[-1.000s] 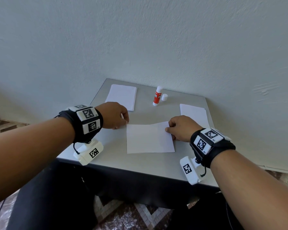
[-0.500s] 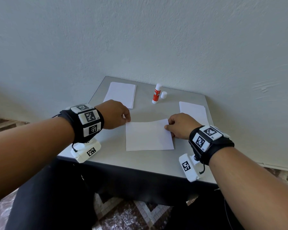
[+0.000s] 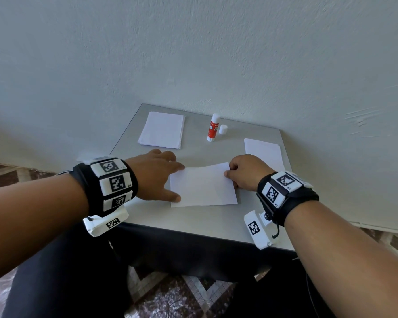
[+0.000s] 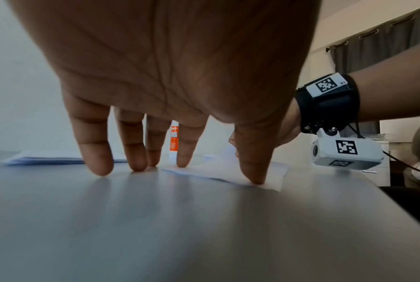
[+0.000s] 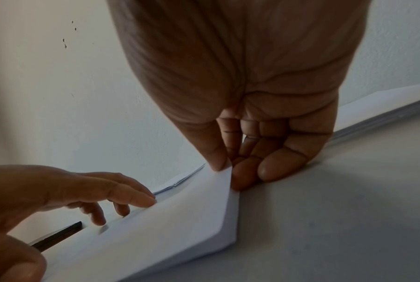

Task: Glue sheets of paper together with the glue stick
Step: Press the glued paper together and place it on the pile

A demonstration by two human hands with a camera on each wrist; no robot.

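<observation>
White sheet (image 3: 202,185) lies mid-counter (image 3: 193,222): your left hand (image 3: 155,174) spreads flat on its left edge, your right hand (image 3: 246,173) pinches the lifted right corner. Glue stick (image 3: 213,127) stands behind, bare counter between.

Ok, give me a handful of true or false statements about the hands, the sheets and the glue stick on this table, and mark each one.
1. The glue stick stands upright with its cap off beside it. True.
2. The right hand lies flat and open on the sheet. False: its thumb and fingers pinch the right edge of the middle sheet, lifting that far corner.
3. The left hand has its fingers spread, fingertips down at the sheet's left edge. True.
4. The glue stick is held in the left hand. False: neither hand touches it; it stands at the back of the table.
5. A paper stack lies at the back left. True.
</observation>
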